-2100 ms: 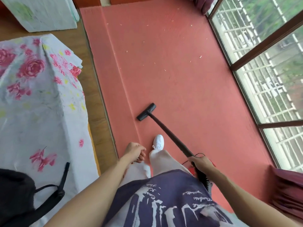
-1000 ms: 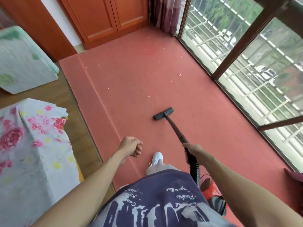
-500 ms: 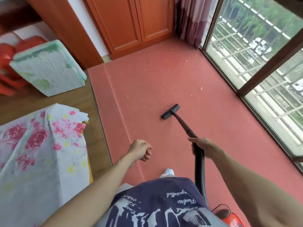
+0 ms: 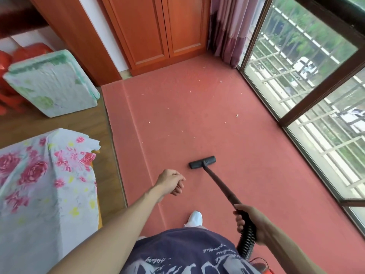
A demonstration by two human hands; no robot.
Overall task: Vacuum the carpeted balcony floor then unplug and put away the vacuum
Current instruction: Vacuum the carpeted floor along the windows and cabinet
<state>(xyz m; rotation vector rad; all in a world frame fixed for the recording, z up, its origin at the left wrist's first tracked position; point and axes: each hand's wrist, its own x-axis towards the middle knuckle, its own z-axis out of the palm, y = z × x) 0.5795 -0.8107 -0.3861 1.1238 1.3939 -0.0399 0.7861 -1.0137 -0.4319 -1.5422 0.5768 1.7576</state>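
Near the body, the right hand (image 4: 249,222) has its grip curled around the vacuum hose (image 4: 246,237). The left hand (image 4: 171,181) hangs loosely curled, holding nothing. Further ahead, the floor nozzle (image 4: 201,162) rests on the red carpet (image 4: 197,107) before scattered crumbs (image 4: 237,115).

**One head-worn view, looking forward and down**

A single wide-angle camera sits on the person's head, so no second view shares the scene. It looks forward and steeply down over the torso and both forearms to the red carpet (image 4: 227,119), which fills the middle. It faces a wooden cabinet (image 4: 156,28) at the far end, with the windows (image 4: 316,80) along the right edge. Straight lines bow near the borders, probably from lens distortion.
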